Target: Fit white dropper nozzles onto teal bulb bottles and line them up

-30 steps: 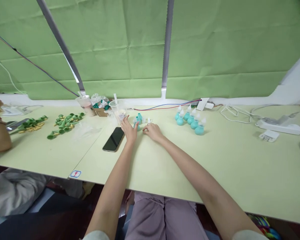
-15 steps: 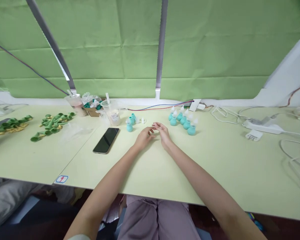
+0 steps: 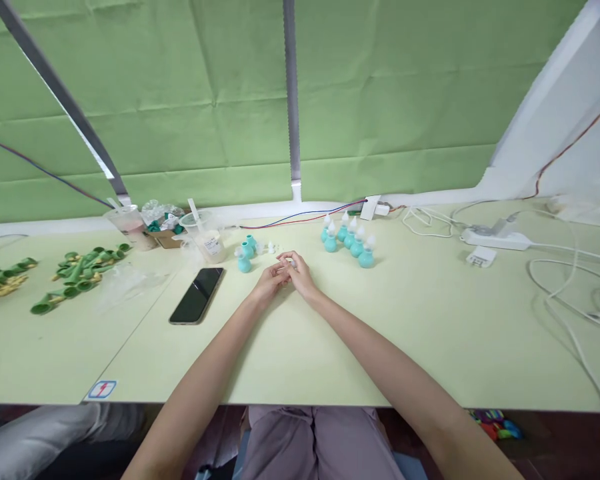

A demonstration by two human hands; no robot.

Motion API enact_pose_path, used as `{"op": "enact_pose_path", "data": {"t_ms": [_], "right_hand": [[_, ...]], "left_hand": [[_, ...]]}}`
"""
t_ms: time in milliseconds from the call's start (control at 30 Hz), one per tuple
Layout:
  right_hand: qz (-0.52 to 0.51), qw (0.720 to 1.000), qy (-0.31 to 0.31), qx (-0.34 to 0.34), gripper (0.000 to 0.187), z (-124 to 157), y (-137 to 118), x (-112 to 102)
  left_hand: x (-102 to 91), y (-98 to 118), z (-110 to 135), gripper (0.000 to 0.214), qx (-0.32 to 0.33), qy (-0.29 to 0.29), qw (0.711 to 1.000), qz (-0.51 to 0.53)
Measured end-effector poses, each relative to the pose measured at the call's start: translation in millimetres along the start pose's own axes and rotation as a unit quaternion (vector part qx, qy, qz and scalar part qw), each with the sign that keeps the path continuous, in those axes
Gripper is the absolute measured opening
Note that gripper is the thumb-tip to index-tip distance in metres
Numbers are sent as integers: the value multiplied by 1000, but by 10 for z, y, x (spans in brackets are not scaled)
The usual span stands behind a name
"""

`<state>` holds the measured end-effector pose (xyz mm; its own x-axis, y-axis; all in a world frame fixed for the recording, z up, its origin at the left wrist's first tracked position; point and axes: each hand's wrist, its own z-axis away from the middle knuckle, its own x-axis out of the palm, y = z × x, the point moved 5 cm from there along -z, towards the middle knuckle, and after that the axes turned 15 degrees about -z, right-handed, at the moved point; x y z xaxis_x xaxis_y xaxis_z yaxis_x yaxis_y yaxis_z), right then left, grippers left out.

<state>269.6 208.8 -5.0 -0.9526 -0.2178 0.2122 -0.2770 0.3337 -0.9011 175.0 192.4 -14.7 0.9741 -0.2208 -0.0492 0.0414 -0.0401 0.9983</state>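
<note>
My left hand [image 3: 271, 281] and my right hand [image 3: 303, 279] meet over the table, fingers curled inward and touching. A small whitish piece [image 3: 293, 264] shows at my right fingers; its kind is too small to make out. What my left fingers hold, if anything, is hidden. Just left of the hands stand turquoise squeeze bulbs [image 3: 244, 263], with open necks on some. Little white pieces [image 3: 271, 248] lie beside them. Right of my hands, several turquoise bulbs with white pointed tips [image 3: 365, 257] stand upright in a cluster.
A black phone [image 3: 197, 297] lies left of my arms. Behind it stand a drink cup with a straw [image 3: 211, 245], a second cup [image 3: 133, 230] and a small carton [image 3: 166, 238]. Green curled pieces [image 3: 83, 273] lie far left; a power strip [image 3: 497, 239] with cables sits right.
My hands have closed in on each other, and the fingers now touch and curl together. The whole view has shifted, so the table's things appear further left.
</note>
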Motion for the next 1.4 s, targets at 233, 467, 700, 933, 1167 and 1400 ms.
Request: {"op": "enact_pose_path", "data": {"t_ms": [233,467,700,933,1167,1400], "right_hand": [[-56,997,-53,18,27,8,110,102],[-84,995,53,1,29,-54,116,-99],[-92,992,65,60,36,-114,262,-236],[-64,994,-10,83,27,-63,319,-109],[-89,993,65,52,31,-86,224,-238],[-91,993,37,70,32,-71,190,-178]], "left_hand": [[-82,55,16,35,41,61,993,-94],[-179,149,47,42,44,115,986,-112],[-310,175,28,38,72,156,960,-220],[-360,224,24,18,163,228,912,-300],[-325,137,-10,30,135,172,917,-333],[-329,160,9,31,167,185,903,-350]]}}
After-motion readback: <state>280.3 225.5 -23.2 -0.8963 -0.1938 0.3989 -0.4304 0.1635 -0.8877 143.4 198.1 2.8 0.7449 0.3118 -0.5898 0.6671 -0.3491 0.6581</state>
